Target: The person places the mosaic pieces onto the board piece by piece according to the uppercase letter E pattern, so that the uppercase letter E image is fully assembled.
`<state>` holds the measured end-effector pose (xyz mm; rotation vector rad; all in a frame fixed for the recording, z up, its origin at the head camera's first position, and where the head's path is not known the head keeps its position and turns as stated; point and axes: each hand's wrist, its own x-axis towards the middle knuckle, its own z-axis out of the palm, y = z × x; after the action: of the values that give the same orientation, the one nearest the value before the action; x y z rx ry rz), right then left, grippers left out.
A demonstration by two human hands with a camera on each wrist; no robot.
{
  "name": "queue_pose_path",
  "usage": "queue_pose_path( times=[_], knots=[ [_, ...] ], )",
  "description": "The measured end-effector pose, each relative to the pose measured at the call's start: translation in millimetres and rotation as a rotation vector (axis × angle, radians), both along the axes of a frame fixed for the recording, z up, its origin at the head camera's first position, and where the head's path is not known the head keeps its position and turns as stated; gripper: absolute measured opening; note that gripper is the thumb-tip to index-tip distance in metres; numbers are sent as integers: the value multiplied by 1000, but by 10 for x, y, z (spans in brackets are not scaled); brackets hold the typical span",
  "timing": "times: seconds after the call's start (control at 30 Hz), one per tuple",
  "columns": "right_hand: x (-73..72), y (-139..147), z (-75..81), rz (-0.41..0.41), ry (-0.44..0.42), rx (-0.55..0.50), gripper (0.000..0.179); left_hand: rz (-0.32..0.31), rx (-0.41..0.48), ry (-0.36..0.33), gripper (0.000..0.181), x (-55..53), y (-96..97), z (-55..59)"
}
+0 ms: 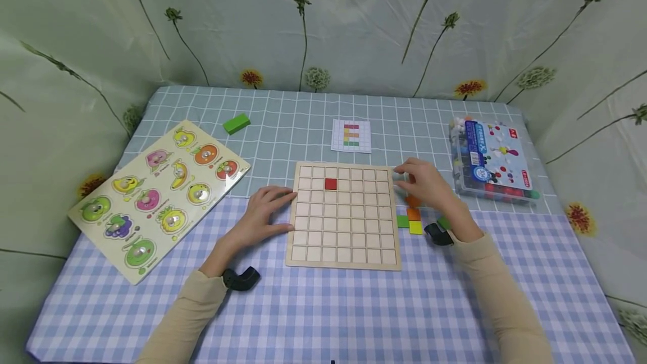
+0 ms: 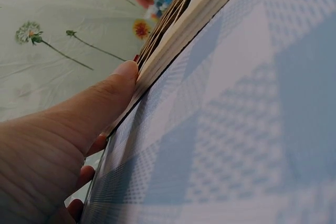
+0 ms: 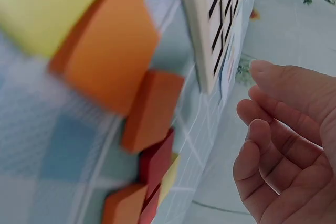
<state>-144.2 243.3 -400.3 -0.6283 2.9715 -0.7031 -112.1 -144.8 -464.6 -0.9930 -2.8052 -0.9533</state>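
Note:
A wooden grid board (image 1: 343,267) lies flat on the table with one red square tile (image 1: 331,184) in its second row. My left hand (image 1: 258,215) touches the board's left edge, its thumb (image 2: 123,80) against the side. Beside the upper right corner, my right hand (image 1: 427,181) hovers with fingers loosely bent and nothing between them, as the right wrist view shows. Under and below it sit loose tiles: an orange tile (image 1: 413,214), a yellow tile (image 1: 415,227) and a green tile (image 1: 402,221). Dark red tiles (image 3: 156,163) show in the right wrist view, partly hidden by others.
Behind the board lies a small card (image 1: 351,135) printed with a coloured square pattern. A fruit peg puzzle (image 1: 151,201) is at the left, with a green block (image 1: 236,123) above it. A clear plastic box (image 1: 497,156) of coloured pieces stands back right.

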Motion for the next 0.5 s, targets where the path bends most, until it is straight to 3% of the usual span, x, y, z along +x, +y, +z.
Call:
queue_pose_path(
  times=[0.5],
  knots=[
    [104,219,-76,-96,-43,42,26,13,-10,-11,71,13,9,33]
  ],
)
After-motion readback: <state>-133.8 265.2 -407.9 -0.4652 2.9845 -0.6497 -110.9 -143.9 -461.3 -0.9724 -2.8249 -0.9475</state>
